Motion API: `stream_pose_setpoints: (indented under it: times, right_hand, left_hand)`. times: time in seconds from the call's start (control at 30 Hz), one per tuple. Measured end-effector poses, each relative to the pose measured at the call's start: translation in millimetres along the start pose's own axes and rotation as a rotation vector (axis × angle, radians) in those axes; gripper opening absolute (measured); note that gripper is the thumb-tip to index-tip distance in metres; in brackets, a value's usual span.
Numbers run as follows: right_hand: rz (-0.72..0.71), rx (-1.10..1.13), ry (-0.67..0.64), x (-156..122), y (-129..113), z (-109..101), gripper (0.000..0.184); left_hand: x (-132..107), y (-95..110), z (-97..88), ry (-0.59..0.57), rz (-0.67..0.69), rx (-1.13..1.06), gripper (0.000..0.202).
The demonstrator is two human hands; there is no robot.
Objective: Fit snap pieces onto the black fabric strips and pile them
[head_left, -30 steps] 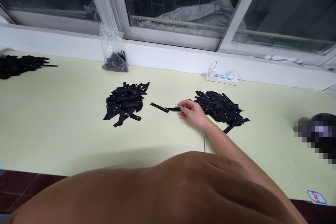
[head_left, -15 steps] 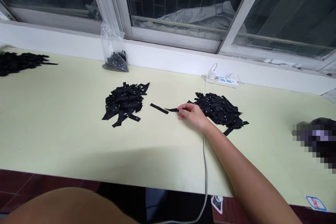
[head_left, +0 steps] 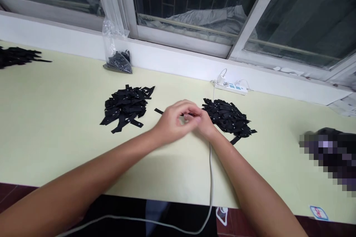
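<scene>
My two hands meet over the table between two piles of black fabric strips. My left hand [head_left: 175, 120] has its thumb and fingers curled into a ring, their tips closed at the fingers of my right hand [head_left: 205, 123]. A small dark part of a black fabric strip [head_left: 191, 114] shows between the fingers; most of it is hidden. Another strip [head_left: 158, 111] lies flat, partly covered by my left hand. The left pile [head_left: 126, 105] and the right pile [head_left: 228, 116] hold strips with small white marks.
At the wall stand a clear plastic bag [head_left: 118, 61] with black pieces and a white power strip [head_left: 232, 88]. A grey cable [head_left: 211, 177] runs over the table's front edge. More black strips [head_left: 19, 56] lie far left. A blurred dark object [head_left: 333, 148] is at the right.
My left hand has come in from outside the view and joined my right hand at the strip. The right hand stays beside the right pile. The view has shifted slightly.
</scene>
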State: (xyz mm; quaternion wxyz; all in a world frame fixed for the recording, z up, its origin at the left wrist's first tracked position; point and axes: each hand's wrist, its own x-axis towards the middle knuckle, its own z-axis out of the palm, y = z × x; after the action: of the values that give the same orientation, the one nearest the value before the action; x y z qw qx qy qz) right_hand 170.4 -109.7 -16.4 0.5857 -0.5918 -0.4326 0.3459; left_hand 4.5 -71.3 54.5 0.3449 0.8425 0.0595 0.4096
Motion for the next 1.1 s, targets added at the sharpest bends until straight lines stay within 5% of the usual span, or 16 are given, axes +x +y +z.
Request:
stream_pose_setpoints:
  times: [0.13,0.23,0.43,0.7,0.93,1.1]
  right_hand:
    - [0.023,0.104,-0.033,0,-4,3,0.032]
    - [0.022,0.120,0.009,0,-4,4,0.037]
    - [-0.004,0.146,0.072,1,-1,0,0.048]
    - [-0.293,-0.261,0.094,-5,-8,-1,0.024]
    - [0.103,0.113,-0.097,-3,-8,4,0.043]
    - [0.242,0.216,-0.113,-4,-13,1,0.034]
  left_hand:
    - [1,-66,-2.1,-0.081,0.072,0.355,0.016]
    - [-6,-85,-8.0,-0.135,0.128,0.422,0.022]
    - [-9,-90,-2.3,-0.106,0.142,0.412,0.024]
    - [-4,-92,-6.2,-0.022,0.118,0.501,0.011]
    - [-3,-88,-6.2,-0.129,0.138,0.510,0.013]
    - [-4,-86,-4.8,-0.200,0.169,0.513,0.018]
